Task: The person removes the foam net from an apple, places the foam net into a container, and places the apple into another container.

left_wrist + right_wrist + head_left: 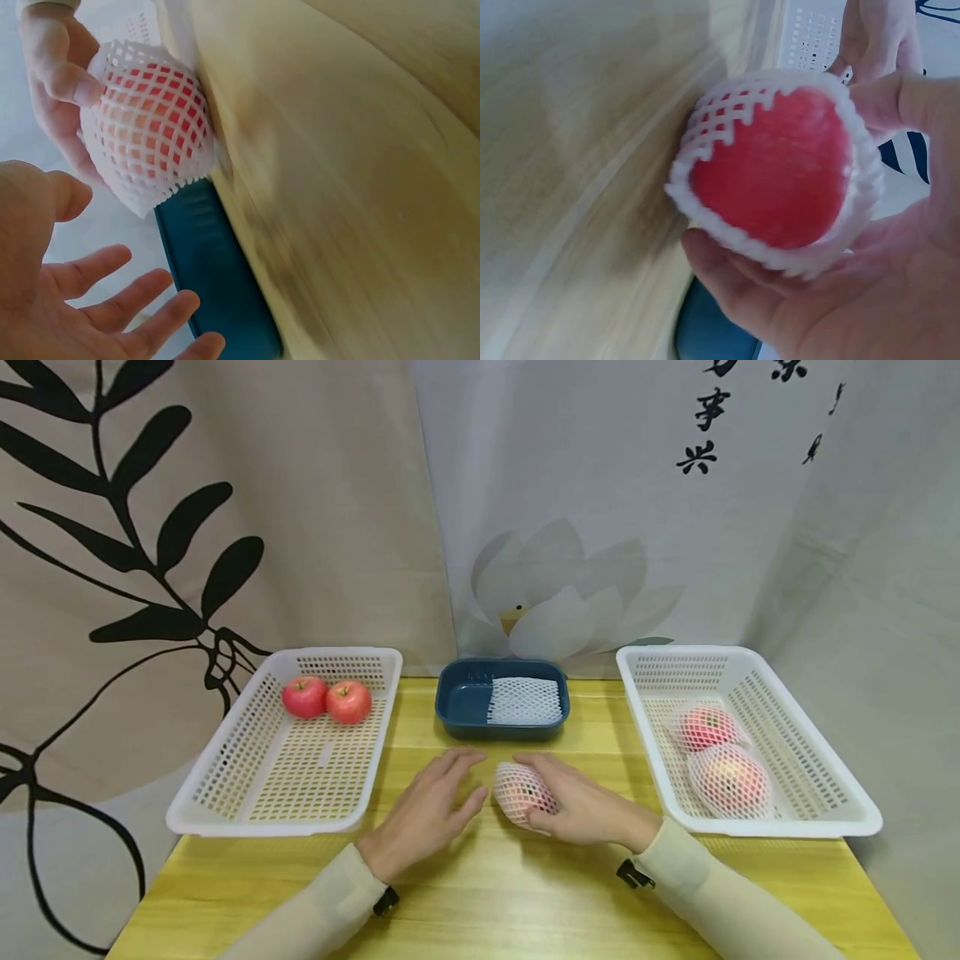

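Observation:
An apple in a white foam net (519,793) is gripped by my right hand (581,802) over the middle of the table. In the right wrist view the apple's red skin (780,172) shows bare through the net's open end, with the thumb and fingers around its sides. The left wrist view shows the net's mesh (154,124) stretched over the other side. My left hand (427,814) is just left of the netted apple, its fingers spread and apart from it, holding nothing.
A white basket (262,831) at left holds two bare apples (327,700). The right white basket (795,828) holds two netted apples (729,779). Behind the hands, a dark blue tray (463,727) contains flat white foam nets (525,700). Curtains hang behind the wooden table (495,910).

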Available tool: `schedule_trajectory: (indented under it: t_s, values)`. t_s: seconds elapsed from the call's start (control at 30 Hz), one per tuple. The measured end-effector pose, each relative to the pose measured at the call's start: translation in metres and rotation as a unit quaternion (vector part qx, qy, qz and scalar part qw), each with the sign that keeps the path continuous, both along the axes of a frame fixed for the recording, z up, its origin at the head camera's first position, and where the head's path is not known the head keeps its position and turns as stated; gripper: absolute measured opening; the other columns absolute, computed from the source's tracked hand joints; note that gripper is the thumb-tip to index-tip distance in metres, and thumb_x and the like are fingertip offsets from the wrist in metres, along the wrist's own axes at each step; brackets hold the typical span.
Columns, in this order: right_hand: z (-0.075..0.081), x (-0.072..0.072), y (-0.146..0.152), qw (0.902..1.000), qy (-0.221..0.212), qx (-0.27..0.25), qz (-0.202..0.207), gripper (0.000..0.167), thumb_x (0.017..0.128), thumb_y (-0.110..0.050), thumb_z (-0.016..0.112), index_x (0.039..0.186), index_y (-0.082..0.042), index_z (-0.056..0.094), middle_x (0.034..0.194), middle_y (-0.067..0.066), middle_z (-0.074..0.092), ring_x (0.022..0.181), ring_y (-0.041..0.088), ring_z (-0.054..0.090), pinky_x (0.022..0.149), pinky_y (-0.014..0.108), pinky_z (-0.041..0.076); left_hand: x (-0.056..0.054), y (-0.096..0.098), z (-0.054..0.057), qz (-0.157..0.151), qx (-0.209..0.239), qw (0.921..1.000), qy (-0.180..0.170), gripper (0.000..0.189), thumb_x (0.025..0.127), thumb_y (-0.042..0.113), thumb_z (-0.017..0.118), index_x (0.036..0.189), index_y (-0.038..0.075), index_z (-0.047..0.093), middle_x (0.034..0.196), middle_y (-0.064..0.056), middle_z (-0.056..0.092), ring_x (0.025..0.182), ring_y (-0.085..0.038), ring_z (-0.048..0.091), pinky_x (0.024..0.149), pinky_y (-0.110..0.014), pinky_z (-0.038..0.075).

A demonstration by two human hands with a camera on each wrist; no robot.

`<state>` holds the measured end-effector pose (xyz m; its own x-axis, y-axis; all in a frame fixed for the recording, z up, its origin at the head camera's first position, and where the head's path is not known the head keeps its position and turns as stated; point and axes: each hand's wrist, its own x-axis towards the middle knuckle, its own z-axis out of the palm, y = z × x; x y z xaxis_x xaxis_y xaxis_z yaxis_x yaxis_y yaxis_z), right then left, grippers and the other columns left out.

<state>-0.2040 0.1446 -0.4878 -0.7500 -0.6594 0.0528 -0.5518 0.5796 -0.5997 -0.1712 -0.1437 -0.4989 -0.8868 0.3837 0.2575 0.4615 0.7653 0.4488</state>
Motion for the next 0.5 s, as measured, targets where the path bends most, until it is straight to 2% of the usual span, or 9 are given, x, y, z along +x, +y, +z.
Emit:
schedule_trajectory:
  t_s: [0.13, 0.27, 0.4, 0.5]
  values:
    - [0.002, 0.002, 0.002, 1.0, -0.002, 0.001, -0.007, 0.083, 0.104, -0.025, 0.078, 0.174, 0.001, 0.043, 0.169, 0.025, 0.058, 0.148, 0.038, 0.066, 0.126, 0.064, 0.056, 0.0, 0.004, -0.002, -0.002, 0.015, 0.9997, -0.021, 0.056, 0.117, 0.035, 0.073, 0.167, 0.012, 0.06, 0.164, -0.013, 0.067, 0.152, -0.035, 0.067, 0.127, -0.055, 0.057]
    - [0.005, 0.005, 0.001, 0.9993, 0.007, 0.006, -0.035, 0.089, 0.103, -0.035, 0.084, 0.176, -0.002, 0.042, 0.168, 0.026, 0.058, 0.147, 0.039, 0.066, 0.125, 0.063, 0.057, -0.001, 0.008, -0.004, 0.0, 0.024, 0.9993, -0.029, 0.056, 0.117, 0.033, 0.073, 0.168, 0.013, 0.06, 0.163, -0.013, 0.068, 0.15, -0.034, 0.069, 0.125, -0.053, 0.059]
    - [0.004, 0.011, -0.004, 0.9972, 0.028, 0.012, -0.068, 0.097, 0.098, -0.043, 0.093, 0.174, -0.006, 0.046, 0.159, 0.025, 0.062, 0.137, 0.036, 0.07, 0.117, 0.06, 0.062, -0.002, 0.009, -0.004, 0.002, 0.026, 0.9992, -0.032, 0.056, 0.118, 0.033, 0.072, 0.168, 0.012, 0.06, 0.161, -0.014, 0.069, 0.147, -0.033, 0.072, 0.125, -0.051, 0.06]
    - [0.001, 0.014, -0.009, 0.9952, 0.055, 0.019, -0.079, 0.1, 0.094, -0.044, 0.099, 0.171, -0.006, 0.05, 0.152, 0.023, 0.064, 0.127, 0.031, 0.071, 0.109, 0.056, 0.066, -0.003, 0.011, -0.005, 0.003, 0.03, 0.9989, -0.035, 0.054, 0.118, 0.033, 0.072, 0.166, 0.01, 0.062, 0.159, -0.014, 0.07, 0.144, -0.033, 0.073, 0.124, -0.051, 0.061]
